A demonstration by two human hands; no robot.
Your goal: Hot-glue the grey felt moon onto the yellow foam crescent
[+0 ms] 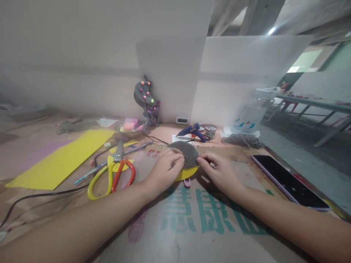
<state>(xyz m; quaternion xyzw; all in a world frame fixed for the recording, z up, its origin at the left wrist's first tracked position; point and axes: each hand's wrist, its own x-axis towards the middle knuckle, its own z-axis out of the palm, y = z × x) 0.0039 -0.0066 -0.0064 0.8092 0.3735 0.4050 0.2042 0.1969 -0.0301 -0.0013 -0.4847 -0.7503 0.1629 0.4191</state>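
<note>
Between my hands is a round grey piece (189, 152) that looks covered in yarn, with a yellow rounded sheet (187, 174) showing under its near edge. A small pink clip (187, 183) sticks out below the yellow edge. My left hand (168, 165) grips the grey piece from the left, fingers bent over its face. On the other side, my right hand (215, 167) pinches the right rim between thumb and forefinger. Scissors (119, 160) with one yellow and one red handle lie left of my left hand. A blue glue gun (193, 132) rests just beyond the grey piece.
A yellow sheet (65, 157) lies at the left, and a black cable (49, 193) crosses there. A phone (287, 180) is at the right edge. Behind stand a grey crescent ornament with coloured beads (144, 94), a small white clock (182, 119) and a plastic bottle (251, 113).
</note>
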